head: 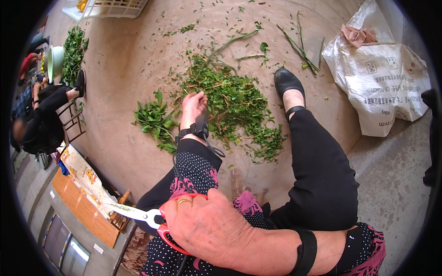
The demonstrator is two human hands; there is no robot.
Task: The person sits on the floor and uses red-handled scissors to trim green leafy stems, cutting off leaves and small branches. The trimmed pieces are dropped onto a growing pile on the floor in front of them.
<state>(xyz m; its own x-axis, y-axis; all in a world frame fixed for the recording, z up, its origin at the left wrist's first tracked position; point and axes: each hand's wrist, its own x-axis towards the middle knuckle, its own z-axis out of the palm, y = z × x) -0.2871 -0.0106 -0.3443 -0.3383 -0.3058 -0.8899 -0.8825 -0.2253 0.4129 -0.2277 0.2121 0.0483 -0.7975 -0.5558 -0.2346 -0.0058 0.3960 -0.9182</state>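
Note:
My right hand [207,224] grips red-handled scissors [165,215] low in front of my body. Their blades point left, look closed together and carry small green plant bits. Farther out, my left hand [194,105] has its fingers curled at the near left edge of a pile of chopped green leaves and stems [234,100]. Whether anything is between those fingers is hidden. Just left of that wrist, a bunch of uncut leafy twigs [157,120] lies on the floor.
Bare cut stems [300,48] lie beyond my shoe. A white woven sack [376,79] bearing print stands at right. At left are a seated person [41,124], a pale green basin [55,63] and more leafy branches [74,57]. A white plastic crate [114,8] sits at the top.

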